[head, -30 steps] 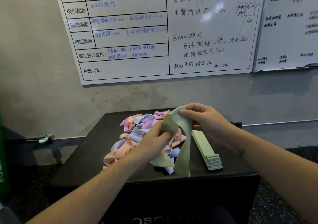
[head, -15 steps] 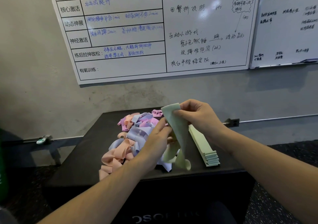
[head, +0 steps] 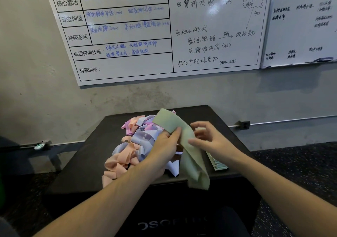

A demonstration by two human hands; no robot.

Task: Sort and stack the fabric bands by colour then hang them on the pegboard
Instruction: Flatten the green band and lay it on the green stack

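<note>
A pale green fabric band (head: 191,164) hangs over the front of a black box (head: 82,167). My left hand (head: 164,149) pinches it near its upper end, which sticks up free. My right hand (head: 207,140) is just right of the band, blurred, with loosely curled fingers and only its thumb touching the band. A flat stack of green bands (head: 218,164) lies on the box, mostly hidden behind my right wrist. Left of my hands is a loose pile of peach, pink and lilac bands (head: 135,142). No pegboard is in view.
Two whiteboards (head: 209,27) hang on the grey wall behind the box. A metal rail (head: 273,123) runs along the wall at box height. Dark speckled floor lies on both sides, with a low frame and a teal clip (head: 39,146) at the left.
My right hand has let go of the band's top end and dropped lower beside it. My left hand now pinches the band near its top, and the band hangs straighter.
</note>
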